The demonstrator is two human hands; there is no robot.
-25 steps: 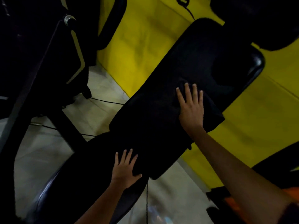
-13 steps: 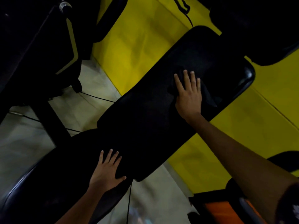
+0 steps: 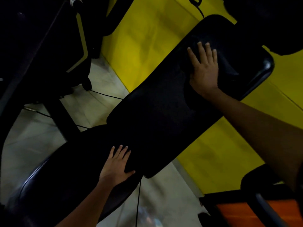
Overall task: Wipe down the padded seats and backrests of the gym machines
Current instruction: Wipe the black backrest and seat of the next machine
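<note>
A long black padded backrest (image 3: 172, 102) runs diagonally through the view, from the near middle up to the far right, and its near end overlaps a black padded seat (image 3: 65, 174) that fills the near left. The right hand (image 3: 204, 69) lies flat on the far part of the backrest, its 4 fingers straight and spread, pointing away toward the far end; it is released rather than clenched, pressing down on a dark cloth (image 3: 229, 69) that spreads out from under the palm to the right and toward the near side. The cloth is nearly the same black as the pad, so its exact outline is hard to make out, but its folded edge shows just right of the hand, short of the shiny far right corner of the backrest. The left hand (image 3: 118, 166) rests flat where the seat meets the near end of the backrest, fingers straight and slightly fanned, thumb out to the right along the backrest's near edge; it grasps nothing. The 2 hands are well apart, with most of the backrest's length between them. Beneath the pads lies a pale tiled floor (image 3: 41, 136), and a yellow floor mat (image 3: 147, 54) covers the far and right side. A dark machine frame (image 3: 41, 46) stands at the far left, and an orange pad (image 3: 237, 215) shows at the near right corner.
</note>
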